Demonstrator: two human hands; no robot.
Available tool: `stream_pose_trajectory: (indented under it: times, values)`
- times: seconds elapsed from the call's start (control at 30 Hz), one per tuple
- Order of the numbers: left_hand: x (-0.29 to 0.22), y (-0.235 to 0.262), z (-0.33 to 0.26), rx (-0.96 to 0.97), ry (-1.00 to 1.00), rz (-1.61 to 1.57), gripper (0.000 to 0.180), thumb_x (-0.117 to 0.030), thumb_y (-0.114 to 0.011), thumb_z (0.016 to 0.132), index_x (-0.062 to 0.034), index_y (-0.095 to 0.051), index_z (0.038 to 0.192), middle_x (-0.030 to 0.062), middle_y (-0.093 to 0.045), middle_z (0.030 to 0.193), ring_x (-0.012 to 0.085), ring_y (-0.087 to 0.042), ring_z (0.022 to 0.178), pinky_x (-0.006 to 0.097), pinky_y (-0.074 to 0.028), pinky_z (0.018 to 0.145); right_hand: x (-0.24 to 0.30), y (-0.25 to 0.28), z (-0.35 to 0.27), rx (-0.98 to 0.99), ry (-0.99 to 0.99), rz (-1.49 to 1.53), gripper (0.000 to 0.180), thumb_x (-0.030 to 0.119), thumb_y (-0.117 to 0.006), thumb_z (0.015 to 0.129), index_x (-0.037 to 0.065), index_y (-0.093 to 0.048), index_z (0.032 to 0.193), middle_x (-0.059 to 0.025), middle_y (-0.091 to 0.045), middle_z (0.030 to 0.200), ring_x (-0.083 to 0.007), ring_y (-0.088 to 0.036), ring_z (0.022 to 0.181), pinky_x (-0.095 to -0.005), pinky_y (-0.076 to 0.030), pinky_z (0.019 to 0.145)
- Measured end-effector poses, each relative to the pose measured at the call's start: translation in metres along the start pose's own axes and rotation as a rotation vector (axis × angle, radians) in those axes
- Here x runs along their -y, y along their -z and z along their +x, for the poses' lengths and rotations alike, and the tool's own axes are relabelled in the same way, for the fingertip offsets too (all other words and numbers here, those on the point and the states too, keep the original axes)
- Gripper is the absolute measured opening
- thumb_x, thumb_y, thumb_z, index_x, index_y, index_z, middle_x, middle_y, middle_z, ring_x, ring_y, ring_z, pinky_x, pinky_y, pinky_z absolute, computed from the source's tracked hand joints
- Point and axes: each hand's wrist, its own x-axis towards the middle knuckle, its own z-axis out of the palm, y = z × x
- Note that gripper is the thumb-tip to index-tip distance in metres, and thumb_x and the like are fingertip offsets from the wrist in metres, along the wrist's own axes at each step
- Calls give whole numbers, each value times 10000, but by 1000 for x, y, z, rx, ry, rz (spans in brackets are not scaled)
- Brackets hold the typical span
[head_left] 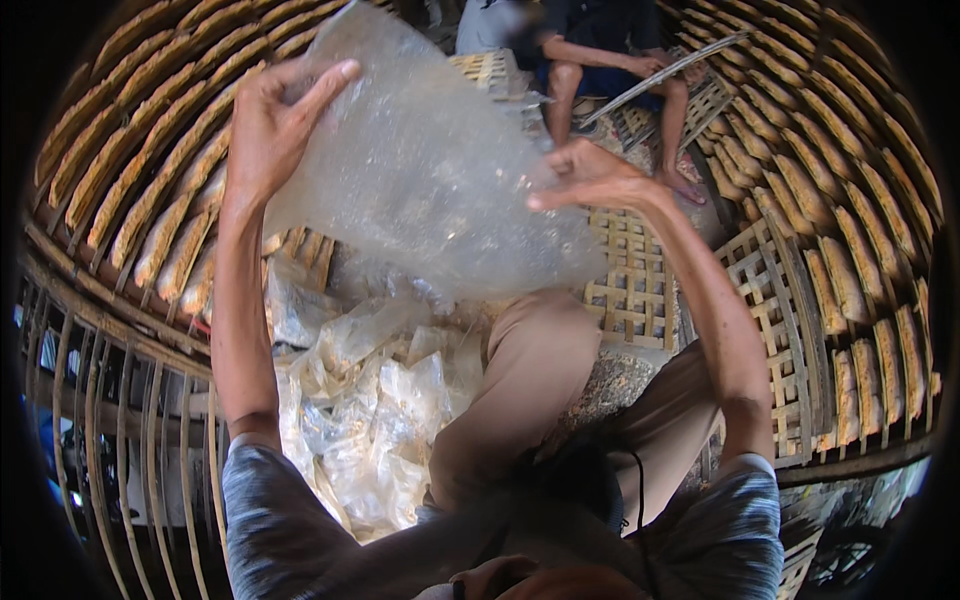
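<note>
A translucent, cloudy plastic sheet (430, 170) is stretched up in front of me, with small pale specks on it. My left hand (275, 125) grips its upper left edge, thumb lying over the plastic and fingers hidden behind. On the opposite edge, my right hand (590, 178) pinches the sheet between thumb and fingers. Whether it is a single sheet or a flat bag, I cannot tell. Below it, beside my bent knee, lies a heap of crumpled clear plastic (375, 420) dotted with similar bits.
Slatted racks with rows of long brownish-yellow blocks (160, 240) curve round on the left, and more blocks (845, 285) line the right. Woven bamboo trays (632, 275) lie ahead and lean at the right. Another person (610, 55) sits opposite, holding thin strips (665, 75).
</note>
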Motion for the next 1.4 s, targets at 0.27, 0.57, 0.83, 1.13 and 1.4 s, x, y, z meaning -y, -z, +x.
stream_pose_trajectory:
  times: [0.27, 0.57, 0.83, 1.13, 1.4]
  values:
    - [-30, 2, 5, -17, 91, -69, 229, -245, -775, 969, -19, -816, 955, -16, -667, 738, 57, -548, 640, 260, -428, 578, -1, -11, 16, -27, 68, -188, 399, 354, -835, 858, -24, -772, 967, -139, -738, 777, -219, -710, 717, -415, -554, 674]
    - [-34, 1, 28, -8, 11, -21, 258, -300, -771, 970, -53, -828, 1014, 4, -723, 778, 76, -573, 651, 264, -461, 616, -17, 4, -1, -9, 66, -142, 317, 266, -793, 922, -22, -784, 1054, -126, -776, 895, -182, -732, 792, -344, -586, 737]
    - [-30, -18, 33, -12, 69, -42, 283, -330, -786, 955, -72, -827, 1065, 20, -771, 882, 92, -649, 768, 276, -515, 740, -33, 16, -25, -161, -73, 121, 305, 263, -814, 873, 12, -802, 1046, -148, -783, 945, -237, -742, 889, -380, -583, 856]
    - [1, -12, 41, -76, 140, 5, 413, -432, -770, 952, -62, -805, 1133, 43, -774, 988, 126, -674, 841, 312, -525, 820, -85, 7, -30, -103, -132, -38, 294, 247, -789, 872, -6, -789, 1022, -157, -773, 918, -243, -747, 837, -360, -599, 792]
    - [0, -54, 39, 91, 188, -125, 289, -294, -725, 995, -30, -791, 897, -13, -716, 802, 63, -595, 766, 243, -463, 673, -55, -10, -11, -340, 116, 27, 448, 371, -792, 929, -22, -755, 1140, -120, -780, 963, -188, -730, 913, -353, -573, 847]
